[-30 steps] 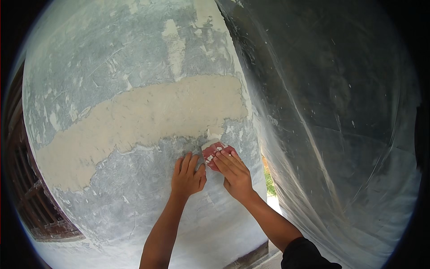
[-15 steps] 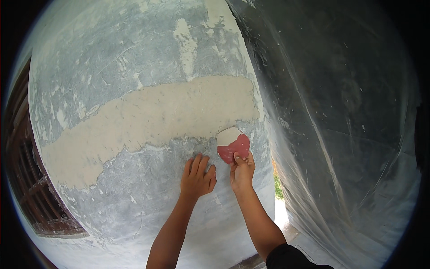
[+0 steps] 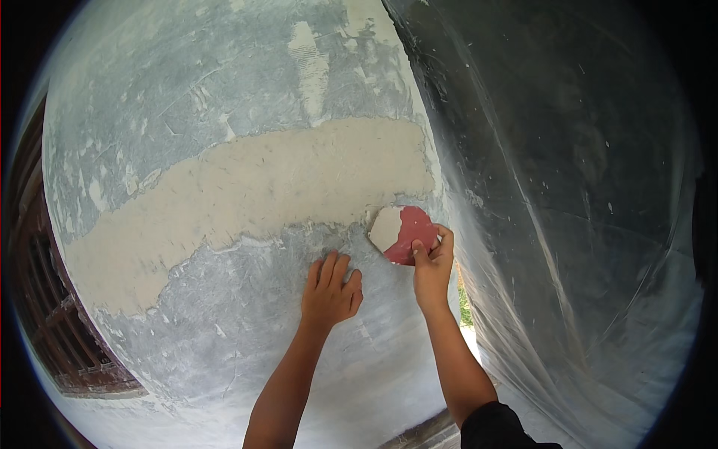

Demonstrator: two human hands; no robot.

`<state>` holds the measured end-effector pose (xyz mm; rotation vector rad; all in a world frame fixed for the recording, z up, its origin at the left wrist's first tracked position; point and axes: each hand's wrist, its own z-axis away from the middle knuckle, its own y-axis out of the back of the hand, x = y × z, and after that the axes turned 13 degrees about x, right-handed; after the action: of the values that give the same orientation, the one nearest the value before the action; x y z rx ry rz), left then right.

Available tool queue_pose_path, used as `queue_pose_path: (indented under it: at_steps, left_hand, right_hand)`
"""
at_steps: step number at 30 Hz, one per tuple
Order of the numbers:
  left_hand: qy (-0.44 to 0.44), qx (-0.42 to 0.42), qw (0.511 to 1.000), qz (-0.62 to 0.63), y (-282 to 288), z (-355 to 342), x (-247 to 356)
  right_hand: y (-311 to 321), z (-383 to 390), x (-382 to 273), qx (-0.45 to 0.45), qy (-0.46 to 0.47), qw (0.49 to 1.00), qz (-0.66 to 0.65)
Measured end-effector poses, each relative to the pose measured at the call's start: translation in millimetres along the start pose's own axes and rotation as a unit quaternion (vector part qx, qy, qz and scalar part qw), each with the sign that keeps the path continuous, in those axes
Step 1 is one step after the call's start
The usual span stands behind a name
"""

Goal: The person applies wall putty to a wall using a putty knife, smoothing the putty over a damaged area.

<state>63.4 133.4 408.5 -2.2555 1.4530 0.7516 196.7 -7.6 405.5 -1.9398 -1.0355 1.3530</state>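
Diffuse, daylight-like illumination covers the wall [image 3: 247, 314] at moderate brightness; shadows are soft. Peak brightness occurs at the narrow gap [image 3: 470, 338] between 4 and 5 o'clock, near clipping. The plastic sheet [image 3: 598, 187] at 3 o'clock is dim, with pale glare streaks along its folds. Fisheye distortion bends the window grille [image 3: 71, 322] at 8 o'clock. Black vignetting surrounds the field; blue fringing shows at 8 o'clock.

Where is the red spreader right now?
In the head view, the red spreader is right of centre, in the right hand, just below the right end of the beige band on the grey wall.
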Motion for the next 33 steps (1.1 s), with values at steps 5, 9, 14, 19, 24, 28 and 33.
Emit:
queue_pose_path:
  at_steps: [5, 9, 14, 19, 24, 28, 33]
  left_hand:
    - [-0.013, 0.010, 1.000, 0.000, 2.6, -0.5, -2.7]
    - [-0.016, 0.012, 1.000, 0.014, -5.2, 0.4, -0.5]
    - [-0.016, 0.008, 1.000, 0.005, -3.0, -0.1, -1.8]
    - [-0.008, 0.005, 1.000, 0.006, -3.3, -0.3, -0.7]
    - [-0.011, 0.012, 1.000, 0.004, -3.6, -1.8, -0.5]
    - [-0.006, 0.008, 1.000, 0.012, -2.9, -0.7, -1.0]
    - [-0.014, 0.005, 1.000, 0.005, -5.6, 0.9, -1.8]
  right_hand:
    - [-24.4, -42.0, -43.0, -0.175, 0.199, 0.942, 0.204]
    - [-32.5, -56.3, -42.0, -0.189, 0.214, 0.931, 0.227]
    - [-26.2, -65.8, -31.7, -0.135, 0.154, 0.960, 0.191]
    - [-36.5, -48.5, -40.6, -0.154, 0.143, 0.950, 0.232]
    - [-33.9, -64.9, -29.9, -0.104, 0.161, 0.957, 0.217]
    - [-39.0, -57.1, -32.8, -0.130, 0.175, 0.941, 0.258]
    - [-30.7, -72.1, -19.5, -0.097, 0.171, 0.964, 0.178]
